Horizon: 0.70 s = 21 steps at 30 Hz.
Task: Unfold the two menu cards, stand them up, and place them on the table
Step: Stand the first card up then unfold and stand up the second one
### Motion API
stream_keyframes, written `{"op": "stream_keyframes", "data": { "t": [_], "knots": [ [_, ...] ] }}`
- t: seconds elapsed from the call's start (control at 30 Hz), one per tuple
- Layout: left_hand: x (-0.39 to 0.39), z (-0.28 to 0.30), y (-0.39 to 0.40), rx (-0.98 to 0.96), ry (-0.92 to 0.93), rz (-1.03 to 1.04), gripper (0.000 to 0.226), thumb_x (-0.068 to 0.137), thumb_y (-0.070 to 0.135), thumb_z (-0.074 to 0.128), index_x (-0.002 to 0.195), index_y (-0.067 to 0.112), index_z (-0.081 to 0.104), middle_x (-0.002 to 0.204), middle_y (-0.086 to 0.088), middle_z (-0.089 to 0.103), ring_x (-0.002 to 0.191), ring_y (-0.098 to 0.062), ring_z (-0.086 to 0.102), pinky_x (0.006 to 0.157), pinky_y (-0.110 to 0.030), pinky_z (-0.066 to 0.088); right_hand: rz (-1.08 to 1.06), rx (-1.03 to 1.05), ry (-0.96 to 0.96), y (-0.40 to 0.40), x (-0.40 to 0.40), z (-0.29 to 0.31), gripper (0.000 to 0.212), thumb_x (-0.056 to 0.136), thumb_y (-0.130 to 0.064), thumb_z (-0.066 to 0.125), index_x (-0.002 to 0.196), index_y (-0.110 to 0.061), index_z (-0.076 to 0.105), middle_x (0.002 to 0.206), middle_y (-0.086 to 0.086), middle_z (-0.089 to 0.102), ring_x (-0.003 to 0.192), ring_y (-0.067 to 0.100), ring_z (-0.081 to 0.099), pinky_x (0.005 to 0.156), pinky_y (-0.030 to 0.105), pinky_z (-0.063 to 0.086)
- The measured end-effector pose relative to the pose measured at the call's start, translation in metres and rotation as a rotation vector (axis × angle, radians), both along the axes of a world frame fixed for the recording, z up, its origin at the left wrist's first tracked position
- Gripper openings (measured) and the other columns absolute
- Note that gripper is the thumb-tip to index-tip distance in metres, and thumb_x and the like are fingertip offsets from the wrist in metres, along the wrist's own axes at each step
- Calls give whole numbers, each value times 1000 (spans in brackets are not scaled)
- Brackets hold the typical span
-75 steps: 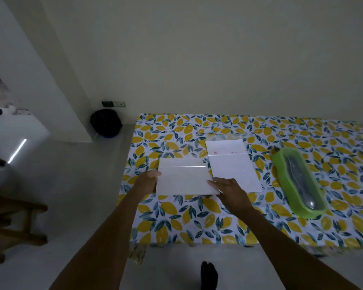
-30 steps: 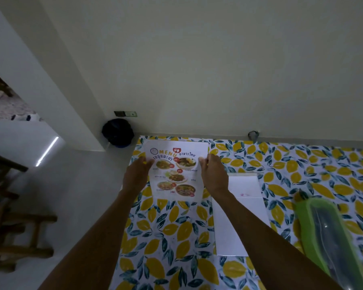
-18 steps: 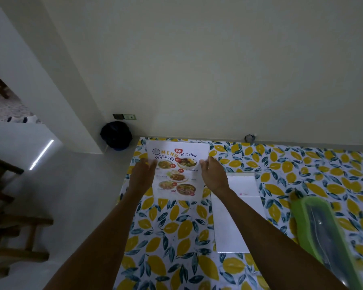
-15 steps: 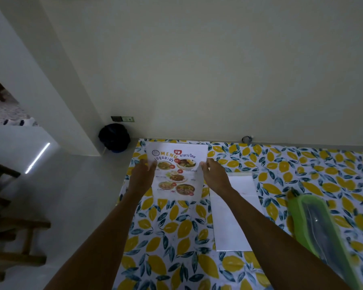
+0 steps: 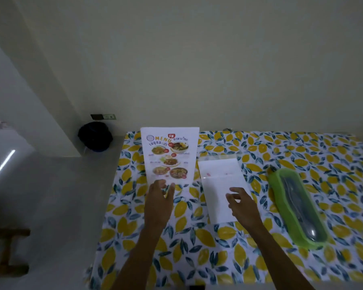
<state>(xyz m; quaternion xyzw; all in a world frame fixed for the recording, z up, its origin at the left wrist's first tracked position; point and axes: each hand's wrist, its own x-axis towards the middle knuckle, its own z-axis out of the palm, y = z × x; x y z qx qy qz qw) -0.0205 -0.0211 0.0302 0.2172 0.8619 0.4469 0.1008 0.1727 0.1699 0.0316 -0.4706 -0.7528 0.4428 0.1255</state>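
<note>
One menu card point(image 5: 169, 155) stands upright near the table's far left corner, its printed face with food photos toward me. My left hand point(image 5: 160, 197) hovers just below its bottom edge, fingers apart, holding nothing. The second menu card point(image 5: 222, 185) lies flat and white on the tablecloth to the right of the standing one. Over its near right part is my right hand point(image 5: 240, 204), fingers spread and empty.
The table point(image 5: 197, 248) wears a cloth with yellow lemons and dark leaves. A green lidded container point(image 5: 298, 208) with cutlery inside lies at the right. A black bag point(image 5: 95, 136) sits on the floor by the wall, and a wooden chair point(image 5: 6, 250) stands at the left.
Both hands have let go of the printed menu card, which now stands on its own. The left hand dropped below the card and the right hand moved right over the flat card.
</note>
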Motion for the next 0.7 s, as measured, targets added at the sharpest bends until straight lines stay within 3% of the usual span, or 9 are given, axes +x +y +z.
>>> {"op": "stream_keyframes", "data": {
  "t": [0.2, 0.33, 0.5, 0.57, 0.63, 0.7],
  "knots": [
    [80, -36, 23, -33, -113, -98, 40, 96, 48, 53, 116, 14, 57, 110, -3, 61, 96, -20, 63, 78, -35, 52, -41, -81, -81, -18, 71, -27, 31, 96, -34, 60, 125, -22, 57, 105, 2, 69, 90, 24, 70, 79, 53, 57],
    [109, -53, 50, -62, -174, -74, 37, 95, 51, 52, 112, 18, 56, 109, 0, 60, 91, -19, 64, 77, -40, 54, -16, -110, -114, 2, 90, -43, 34, 98, -33, 56, 130, -21, 55, 110, 2, 67, 94, 25, 69, 81, 53, 56],
    [136, -72, 90, -153, -209, -47, 27, 96, 41, 55, 102, 15, 57, 98, 0, 57, 88, -17, 56, 74, -32, 44, -2, -158, -157, 49, 98, -63, 32, 98, -29, 56, 129, -20, 55, 114, 5, 68, 88, 26, 67, 74, 42, 55],
    [141, -83, 103, -221, -278, -20, 32, 95, 43, 55, 109, 15, 58, 102, 2, 56, 90, -15, 54, 76, -30, 42, 6, -157, -205, 67, 99, -67, 33, 98, -30, 54, 130, -18, 55, 116, 6, 67, 89, 25, 66, 74, 38, 52],
    [143, -96, 114, -314, -324, -33, 42, 93, 49, 50, 108, 10, 59, 101, -2, 53, 92, -21, 56, 74, -31, 39, 6, -156, -254, 81, 100, -74, 35, 97, -31, 53, 129, -17, 55, 119, 7, 65, 101, 26, 64, 82, 36, 50],
    [144, -108, 121, -395, -323, -45, 46, 92, 49, 47, 105, 5, 58, 102, -9, 52, 95, -28, 56, 71, -30, 35, 20, -131, -297, 93, 99, -80, 36, 92, -32, 55, 123, -14, 58, 117, 9, 64, 102, 28, 62, 81, 36, 49]
  ]
}}
